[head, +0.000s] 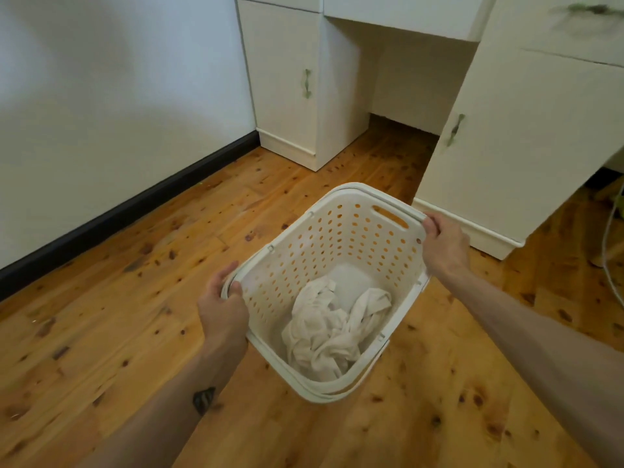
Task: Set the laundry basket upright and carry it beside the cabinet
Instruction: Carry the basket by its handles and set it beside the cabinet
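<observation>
A white perforated laundry basket (pixel 314 238) is upright, held over the wooden floor in the middle of the head view. Crumpled white cloth (pixel 329 329) lies in its bottom. My left hand (pixel 221 305) grips the rim at the basket's left corner. My right hand (pixel 444 244) grips the rim at its far right corner. The white cabinet (pixel 287 96) stands ahead against the wall, and a second cabinet section (pixel 526 143) rises just beyond the basket on the right.
A white wall (pixel 118 113) with a black skirting board (pixel 135 211) runs along the left. Between the two cabinet sections is an open knee space (pixel 401 130). A white cable (pixel 607 238) hangs at the far right.
</observation>
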Available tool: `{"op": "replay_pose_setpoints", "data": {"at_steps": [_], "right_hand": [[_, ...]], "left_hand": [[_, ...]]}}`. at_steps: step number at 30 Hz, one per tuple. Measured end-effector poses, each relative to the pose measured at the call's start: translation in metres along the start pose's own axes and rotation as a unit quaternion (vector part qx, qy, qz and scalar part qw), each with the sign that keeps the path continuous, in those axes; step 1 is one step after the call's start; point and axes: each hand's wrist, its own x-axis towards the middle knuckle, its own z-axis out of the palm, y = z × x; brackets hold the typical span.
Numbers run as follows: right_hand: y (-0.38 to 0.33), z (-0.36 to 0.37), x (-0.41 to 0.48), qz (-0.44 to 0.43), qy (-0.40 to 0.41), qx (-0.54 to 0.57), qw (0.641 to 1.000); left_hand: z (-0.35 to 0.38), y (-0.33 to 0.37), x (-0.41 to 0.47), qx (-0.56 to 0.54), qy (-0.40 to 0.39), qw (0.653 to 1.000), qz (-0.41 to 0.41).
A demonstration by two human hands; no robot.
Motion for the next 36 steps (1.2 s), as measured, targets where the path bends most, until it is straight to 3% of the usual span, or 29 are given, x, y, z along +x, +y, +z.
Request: {"op": "replay_pose_setpoints", "data": {"at_steps": [11,18,27,36], "right_hand": [[-0.195,0.041,0.066,-0.036,-0.057,0.076,0.995],[-0.28,0.079,0.132,-0.077,-0.093,0.087,0.989],[-0.32,0.228,0.267,-0.09,-0.105,0.083,0.987],[-0.314,0.352,0.357,-0.08,-0.147,0.088,0.982]], "left_hand": [[-0.07,0.17,0.11,-0.033,0.057,0.998,0.019],[-0.075,0.238,0.181,-0.056,0.077,0.995,0.018],[-0.031,0.248,0.343,-0.044,0.131,0.99,0.037],[0.012,0.218,0.471,-0.052,0.159,0.986,0.003]]}}
